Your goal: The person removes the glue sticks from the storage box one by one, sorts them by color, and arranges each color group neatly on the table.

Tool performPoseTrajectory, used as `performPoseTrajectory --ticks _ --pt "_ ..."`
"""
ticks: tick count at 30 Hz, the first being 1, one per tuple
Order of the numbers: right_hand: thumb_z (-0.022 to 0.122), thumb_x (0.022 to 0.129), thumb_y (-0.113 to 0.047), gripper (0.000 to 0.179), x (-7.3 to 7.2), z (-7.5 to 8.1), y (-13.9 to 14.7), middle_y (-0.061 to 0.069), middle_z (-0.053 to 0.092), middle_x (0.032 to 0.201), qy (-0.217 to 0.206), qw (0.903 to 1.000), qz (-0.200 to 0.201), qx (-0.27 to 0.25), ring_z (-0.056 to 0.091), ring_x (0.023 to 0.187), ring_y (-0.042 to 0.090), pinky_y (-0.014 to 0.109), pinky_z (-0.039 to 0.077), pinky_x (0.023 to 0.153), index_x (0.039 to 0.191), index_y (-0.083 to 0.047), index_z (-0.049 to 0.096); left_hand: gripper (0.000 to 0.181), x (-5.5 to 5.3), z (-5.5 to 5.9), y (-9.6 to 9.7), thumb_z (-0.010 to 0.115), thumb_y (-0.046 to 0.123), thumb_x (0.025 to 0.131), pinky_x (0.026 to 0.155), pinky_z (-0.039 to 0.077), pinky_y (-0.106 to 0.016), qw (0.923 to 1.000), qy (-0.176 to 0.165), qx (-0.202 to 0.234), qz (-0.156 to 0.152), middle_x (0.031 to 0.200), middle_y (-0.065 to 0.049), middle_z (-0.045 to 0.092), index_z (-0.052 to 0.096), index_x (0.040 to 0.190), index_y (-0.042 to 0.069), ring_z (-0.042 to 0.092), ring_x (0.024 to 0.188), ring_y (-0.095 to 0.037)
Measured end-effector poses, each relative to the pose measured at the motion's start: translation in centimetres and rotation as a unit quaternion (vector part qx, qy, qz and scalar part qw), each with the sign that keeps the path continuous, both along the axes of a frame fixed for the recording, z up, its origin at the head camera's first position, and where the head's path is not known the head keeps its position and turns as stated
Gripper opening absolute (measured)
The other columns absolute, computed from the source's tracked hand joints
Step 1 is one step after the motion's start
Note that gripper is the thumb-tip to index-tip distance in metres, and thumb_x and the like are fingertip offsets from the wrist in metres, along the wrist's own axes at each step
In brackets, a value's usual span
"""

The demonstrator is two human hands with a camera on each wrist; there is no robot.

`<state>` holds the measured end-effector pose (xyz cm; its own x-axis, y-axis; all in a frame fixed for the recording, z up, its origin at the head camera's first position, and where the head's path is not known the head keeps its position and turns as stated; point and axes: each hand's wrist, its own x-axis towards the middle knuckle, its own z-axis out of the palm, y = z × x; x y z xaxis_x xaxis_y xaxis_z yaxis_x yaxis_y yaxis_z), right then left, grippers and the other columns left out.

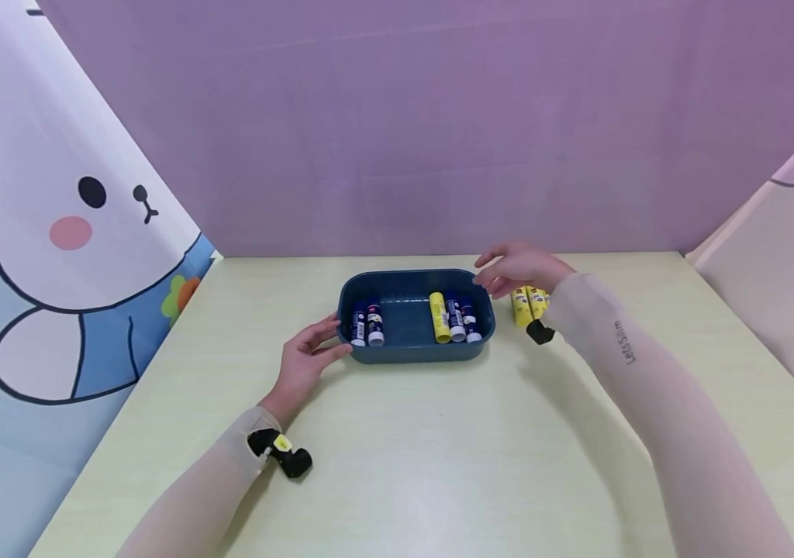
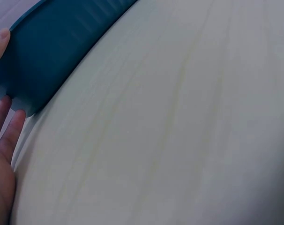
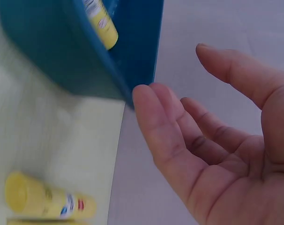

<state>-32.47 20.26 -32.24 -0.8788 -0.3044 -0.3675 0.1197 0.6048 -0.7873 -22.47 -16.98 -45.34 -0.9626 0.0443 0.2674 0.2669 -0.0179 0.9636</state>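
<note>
A dark blue plastic bin [image 1: 411,354] stands on the table with several glue sticks inside. Two blue-and-white glue sticks [image 1: 374,322] lie at its left end. A yellow glue stick [image 1: 440,318] and two blue ones [image 1: 455,316] lie toward the right. My left hand [image 1: 302,360] touches the bin's left end, its fingers and thumb extended around the near corner. Over at the right rim is my right hand [image 1: 519,267], fingers loosely bent and fingertips right at the edge. Its palm holds nothing in the right wrist view [image 3: 226,154].
Two yellow glue sticks [image 1: 522,307] lie on the table right of the bin, partly behind my right wrist. A purple cloth backdrop [image 1: 397,139] rises at the table's far edge. Printed cartoon cloth [image 1: 55,325] hangs at the left.
</note>
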Motion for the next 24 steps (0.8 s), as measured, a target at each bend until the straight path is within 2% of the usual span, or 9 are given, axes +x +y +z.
performPoseTrajectory --ticks 6,14,24 --pt "0.070 0.093 -0.014 0.058 0.0 -0.4 -2.0 0.028 0.060 0.128 -0.012 0.9997 0.017 -0.015 0.064 0.105 0.037 0.037 0.059 0.086 0.142 0.005 0.045 0.046 -0.1 0.0 0.0 0.073 -0.014 0.082 0.090 0.056 -0.027 1.0000 -0.002 -0.001 0.000 0.144 -0.015 0.054 0.060 0.126 -0.010 0.061 0.117 -0.027" --pt "0.069 0.093 -0.012 0.053 0.1 -1.7 -4.4 0.025 0.064 0.118 -0.022 0.9988 0.042 -0.010 0.067 0.094 0.031 0.038 0.060 0.085 0.138 0.007 0.049 0.046 -0.1 -0.1 -0.2 0.073 -0.014 0.082 0.090 0.056 -0.027 1.0000 0.002 0.003 0.000 0.143 -0.016 0.054 0.059 0.126 -0.011 0.063 0.113 -0.019" --pt "0.069 0.092 -0.009 0.048 0.7 -2.5 -6.0 0.019 0.068 0.111 -0.025 0.9975 0.066 0.010 0.069 0.093 0.029 0.039 0.059 0.085 0.134 0.006 0.052 0.046 -0.1 -0.2 -0.2 0.073 -0.015 0.082 0.090 0.056 -0.027 1.0000 0.003 0.008 -0.004 0.144 -0.016 0.053 0.059 0.126 -0.011 0.063 0.111 -0.013"
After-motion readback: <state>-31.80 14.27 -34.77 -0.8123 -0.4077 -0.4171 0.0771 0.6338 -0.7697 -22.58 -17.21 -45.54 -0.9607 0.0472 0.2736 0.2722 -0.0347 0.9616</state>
